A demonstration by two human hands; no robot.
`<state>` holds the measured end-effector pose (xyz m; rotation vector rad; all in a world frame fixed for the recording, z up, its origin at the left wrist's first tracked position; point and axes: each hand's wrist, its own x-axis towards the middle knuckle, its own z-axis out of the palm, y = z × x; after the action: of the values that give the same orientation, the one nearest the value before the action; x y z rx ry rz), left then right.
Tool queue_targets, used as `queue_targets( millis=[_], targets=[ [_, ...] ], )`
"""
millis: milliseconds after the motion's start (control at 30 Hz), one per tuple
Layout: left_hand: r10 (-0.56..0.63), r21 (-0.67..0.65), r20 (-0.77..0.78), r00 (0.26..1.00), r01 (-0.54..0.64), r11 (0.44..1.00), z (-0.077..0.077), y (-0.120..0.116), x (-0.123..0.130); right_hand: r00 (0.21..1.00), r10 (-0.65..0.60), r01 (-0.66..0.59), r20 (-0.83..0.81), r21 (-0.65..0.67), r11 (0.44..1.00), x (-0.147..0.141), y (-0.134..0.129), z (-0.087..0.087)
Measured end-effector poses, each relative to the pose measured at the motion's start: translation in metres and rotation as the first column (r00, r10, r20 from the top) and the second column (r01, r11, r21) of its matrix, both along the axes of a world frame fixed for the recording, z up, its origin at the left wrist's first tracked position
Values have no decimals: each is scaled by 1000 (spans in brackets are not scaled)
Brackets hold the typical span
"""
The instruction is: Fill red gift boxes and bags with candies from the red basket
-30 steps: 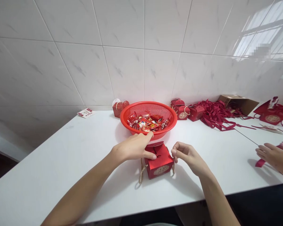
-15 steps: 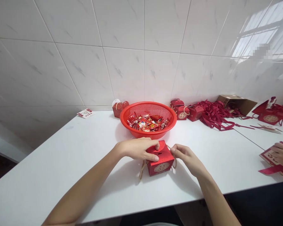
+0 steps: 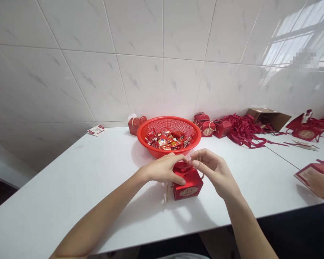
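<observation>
A small red gift box (image 3: 192,181) with a round pale emblem stands on the white table in front of me. My left hand (image 3: 166,169) grips it from the left, thumb on the top near the front, fingers at the raised flap. Twisted cord (image 3: 167,192) hangs at its left side, and more shows at the right side below my right hand (image 3: 212,169). That hand is above the box's right rear, thumb and forefinger pinched round the cord, close to my left fingertips. The fingers partly hide the flap and cord end.
Behind the box stands a red plastic basket (image 3: 140,138) of wrapped candies (image 3: 169,140). Finished-looking red boxes (image 3: 206,127), a heap of dark red ribbons (image 3: 243,129) and an open carton (image 3: 279,120) line the wall. At right, another person's hand (image 3: 320,183) holds a red box.
My right hand has risen from the box's right side to above its top, bringing the cord up. The box has shifted slightly right. The other person's box has turned.
</observation>
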<state>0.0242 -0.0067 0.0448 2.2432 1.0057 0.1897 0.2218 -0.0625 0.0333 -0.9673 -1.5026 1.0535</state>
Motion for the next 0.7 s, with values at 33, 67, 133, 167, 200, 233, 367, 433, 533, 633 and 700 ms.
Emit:
queue_targets(
  millis=[33,67,133,167,200,233,367,433,533,633,700],
  targets=[
    [20,-3,39,999,-19,1000,2,-2,0,1000,-5,4,25,22,1000,-2,0,2],
    [49,-24,82,995,-47,999,4,-4,-1,999,-12,10,45,40,999,-3,0,4],
    [115,-117,185,976,-94,989,13,-9,-4,996,-45,40,71,78,996,-5,1,7],
    [147,-178,247,958,-104,978,19,-12,-5,994,-70,62,79,99,993,-5,1,8],
    [178,-237,317,931,-104,966,24,-14,-7,992,-95,84,88,120,989,-5,1,10],
    [208,-282,395,895,-97,955,28,-16,-8,988,-117,102,98,139,985,-6,0,11],
    [266,-321,648,713,-60,945,40,-24,-10,977,-135,102,165,194,976,-11,-5,15],
    [257,-335,693,674,-14,942,42,-29,-10,966,-127,76,223,222,972,-15,-8,14],
    [221,-353,717,661,70,933,42,-35,-9,936,-191,105,294,283,953,-20,-10,9],
    [169,-306,753,636,110,946,41,-37,-8,929,-251,154,271,332,931,-17,-7,5],
    [132,-254,771,623,112,961,40,-35,-7,936,-271,189,226,329,925,-9,-2,5]
  ],
)
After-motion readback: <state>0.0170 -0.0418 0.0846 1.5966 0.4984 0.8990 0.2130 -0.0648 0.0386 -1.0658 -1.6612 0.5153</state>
